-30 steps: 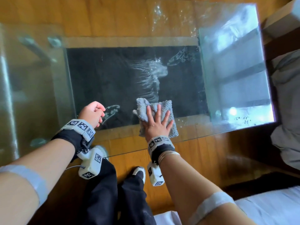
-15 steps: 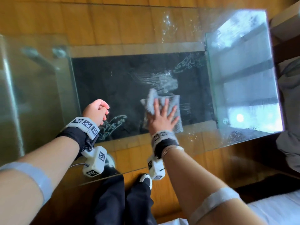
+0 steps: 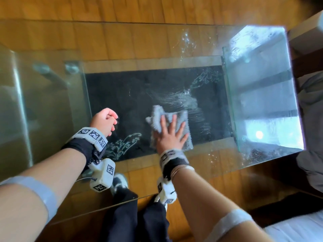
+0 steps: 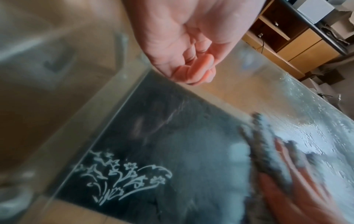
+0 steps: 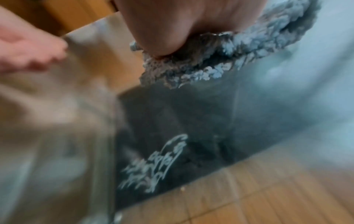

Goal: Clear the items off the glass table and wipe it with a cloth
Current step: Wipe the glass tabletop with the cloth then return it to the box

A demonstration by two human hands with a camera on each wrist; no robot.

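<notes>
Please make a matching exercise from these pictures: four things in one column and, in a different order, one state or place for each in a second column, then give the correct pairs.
Things:
1. left hand
2. right hand
3. grey cloth
4. white flower pattern

States or places:
A. lies flat under a palm on the glass
B. between the two wrists, on the dark panel
C. loosely curled, holds nothing
D. fingers spread, presses down

Pairs: 1-C, 2-D, 3-A, 4-B

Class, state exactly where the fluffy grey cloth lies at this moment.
In the head view the fluffy grey cloth lies flat on the glass table, right of centre over its dark panel, pressed under the right hand; wet streaks lie just beyond it.
</notes>
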